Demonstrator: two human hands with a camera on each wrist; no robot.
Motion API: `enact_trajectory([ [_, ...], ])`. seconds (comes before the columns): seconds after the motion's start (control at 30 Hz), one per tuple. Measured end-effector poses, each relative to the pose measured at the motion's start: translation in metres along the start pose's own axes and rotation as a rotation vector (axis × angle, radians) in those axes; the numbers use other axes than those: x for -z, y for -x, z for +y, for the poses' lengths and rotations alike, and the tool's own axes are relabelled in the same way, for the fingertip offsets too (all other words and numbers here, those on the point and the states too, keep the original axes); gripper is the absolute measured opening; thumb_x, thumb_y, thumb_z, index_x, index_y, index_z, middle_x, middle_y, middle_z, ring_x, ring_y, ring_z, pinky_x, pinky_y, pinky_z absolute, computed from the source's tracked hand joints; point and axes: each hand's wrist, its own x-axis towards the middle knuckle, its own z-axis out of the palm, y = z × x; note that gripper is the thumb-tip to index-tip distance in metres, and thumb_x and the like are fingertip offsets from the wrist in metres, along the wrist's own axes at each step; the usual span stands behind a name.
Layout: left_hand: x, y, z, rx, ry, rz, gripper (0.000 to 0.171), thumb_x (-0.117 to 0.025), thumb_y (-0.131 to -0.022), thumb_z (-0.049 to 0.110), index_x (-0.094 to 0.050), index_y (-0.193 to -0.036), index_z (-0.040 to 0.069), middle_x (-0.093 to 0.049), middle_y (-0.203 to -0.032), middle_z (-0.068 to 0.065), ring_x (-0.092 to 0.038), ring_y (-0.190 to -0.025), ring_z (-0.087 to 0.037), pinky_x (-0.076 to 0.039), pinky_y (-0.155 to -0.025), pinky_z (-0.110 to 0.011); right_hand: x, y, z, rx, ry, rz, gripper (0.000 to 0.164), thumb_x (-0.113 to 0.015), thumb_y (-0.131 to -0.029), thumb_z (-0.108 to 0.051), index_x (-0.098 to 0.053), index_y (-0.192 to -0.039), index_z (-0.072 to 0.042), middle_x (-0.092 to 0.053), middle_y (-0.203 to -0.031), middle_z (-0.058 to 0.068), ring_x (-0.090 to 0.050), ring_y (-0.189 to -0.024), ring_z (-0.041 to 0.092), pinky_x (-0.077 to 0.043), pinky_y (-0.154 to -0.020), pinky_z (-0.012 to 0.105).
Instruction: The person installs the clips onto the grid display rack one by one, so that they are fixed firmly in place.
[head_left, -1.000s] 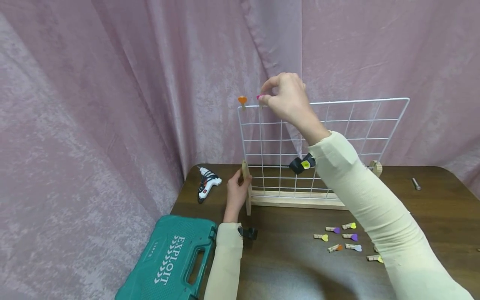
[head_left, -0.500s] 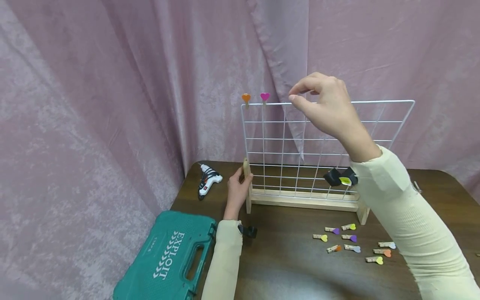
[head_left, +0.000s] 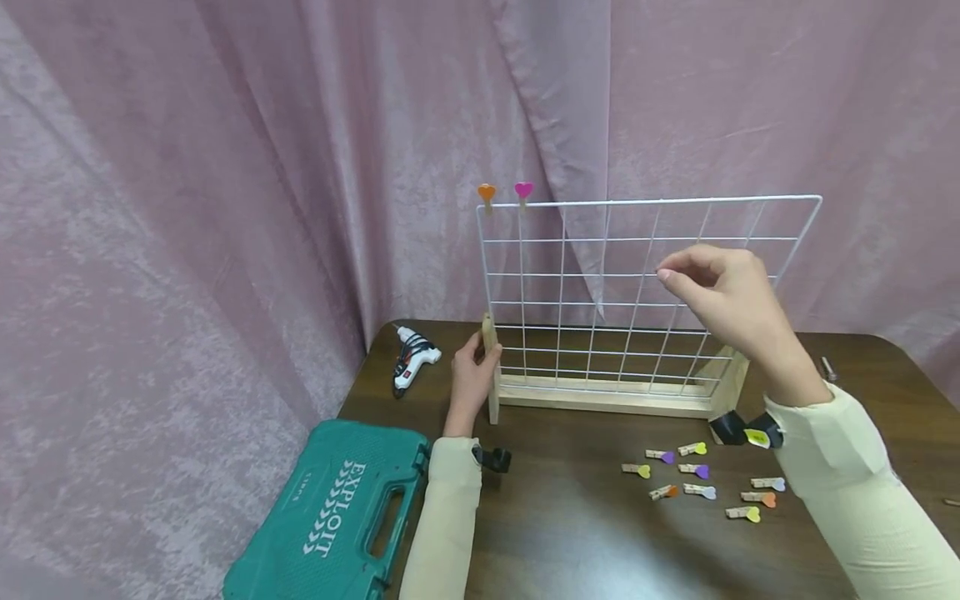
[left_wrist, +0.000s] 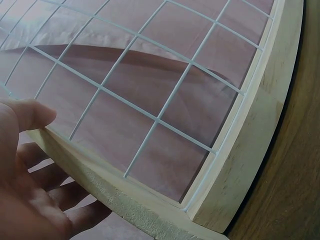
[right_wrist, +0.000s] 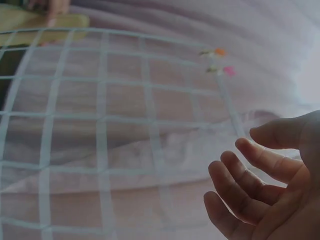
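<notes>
My left hand (head_left: 470, 383) grips the wooden side leg (head_left: 493, 403) of a stand bearing a white wire grid (head_left: 660, 201). In the left wrist view, the thumb lies on one side of this wood (left_wrist: 125, 197) and the fingers on the other. My right hand (head_left: 735, 292) is raised in front of the grid's right half, fingers loosely bent and holding nothing. Two small wooden clothespins with hearts, one orange (head_left: 487, 192) and one pink (head_left: 523, 190), are clipped on the top bar's left end. Several more heart clothespins (head_left: 742, 513) lie on the table below the right hand.
A green tool case (head_left: 330, 500) lies at the front left, beside the left forearm. Behind it is a white glue gun (head_left: 415, 360) with a dark cord. A small metal piece (head_left: 828, 369) lies at the back right. Pink curtains (head_left: 420, 125) hang behind the table.
My right hand has let go of the pink clothespin, now clipped on the top bar, and has moved right and down. The left hand keeps its grip on the wooden leg.
</notes>
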Motion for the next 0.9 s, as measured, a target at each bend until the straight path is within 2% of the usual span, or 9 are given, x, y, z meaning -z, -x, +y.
enact_trajectory([
  [0.1,0.002,0.004,0.010,-0.020,-0.016,0.000,0.040,-0.060,-0.090,0.010,-0.052,-0.126,-0.005,-0.058,-0.117,-0.023,-0.057,-0.107,-0.034,-0.049,-0.085,-0.042,-0.004,0.013,0.020,-0.042,0.002,-0.031,0.019,-0.060,-0.090,-0.024,-0.069,-0.094,-0.008,-0.067,-0.084,0.006,-0.053,-0.066,0.010,-0.040,-0.054,0.019],
  [0.2,0.001,0.001,0.000,-0.036,-0.040,0.004,0.040,-0.059,-0.090,0.013,-0.053,-0.126,-0.002,-0.060,-0.115,-0.020,-0.058,-0.106,-0.030,-0.050,-0.085,-0.040,-0.007,0.025,0.036,-0.068,0.013,-0.064,0.019,-0.059,-0.091,-0.023,-0.069,-0.095,-0.008,-0.065,-0.081,0.006,-0.051,-0.062,0.012,-0.040,-0.050,0.022],
  [0.33,-0.002,-0.005,-0.020,-0.060,-0.017,0.012,0.039,-0.060,-0.090,0.017,-0.055,-0.125,0.001,-0.062,-0.111,-0.017,-0.059,-0.103,-0.024,-0.050,-0.086,-0.034,-0.011,0.041,0.058,-0.093,0.021,-0.117,0.018,-0.059,-0.091,-0.023,-0.068,-0.094,-0.009,-0.065,-0.082,0.005,-0.052,-0.063,0.012,-0.040,-0.051,0.022],
  [0.5,0.001,0.003,0.003,-0.037,-0.016,-0.006,0.038,-0.058,-0.091,0.011,-0.053,-0.126,-0.003,-0.060,-0.115,-0.021,-0.058,-0.106,-0.028,-0.049,-0.087,-0.037,-0.022,0.064,0.086,-0.019,0.031,-0.255,0.009,-0.061,-0.090,-0.015,-0.069,-0.091,-0.011,-0.066,-0.081,0.002,-0.053,-0.063,0.007,-0.042,-0.053,0.020],
  [0.57,0.001,0.002,0.005,-0.013,-0.024,-0.016,0.039,-0.058,-0.090,0.009,-0.053,-0.126,-0.003,-0.059,-0.117,-0.022,-0.057,-0.107,-0.031,-0.049,-0.087,-0.039,-0.030,0.072,0.097,0.009,0.037,-0.326,0.006,-0.062,-0.088,-0.011,-0.068,-0.090,-0.011,-0.065,-0.080,-0.002,-0.053,-0.065,0.006,-0.044,-0.055,0.021],
  [0.73,-0.001,-0.006,-0.020,-0.001,-0.016,-0.008,0.042,-0.061,-0.090,0.015,-0.052,-0.129,0.000,-0.058,-0.120,-0.019,-0.056,-0.109,-0.030,-0.048,-0.088,-0.040,-0.054,0.094,0.128,0.009,0.041,-0.494,0.009,-0.068,-0.081,-0.007,-0.068,-0.089,-0.009,-0.063,-0.077,-0.007,-0.055,-0.069,0.005,-0.048,-0.060,0.024],
  [0.9,-0.001,-0.007,-0.021,-0.003,-0.025,0.005,0.044,-0.061,-0.090,0.020,-0.052,-0.129,0.003,-0.059,-0.119,-0.017,-0.057,-0.108,-0.026,-0.048,-0.088,-0.037,-0.073,0.109,0.147,0.002,0.090,-0.593,0.014,-0.073,-0.074,-0.007,-0.068,-0.087,-0.007,-0.063,-0.077,-0.006,-0.057,-0.071,0.009,-0.048,-0.062,0.028],
])
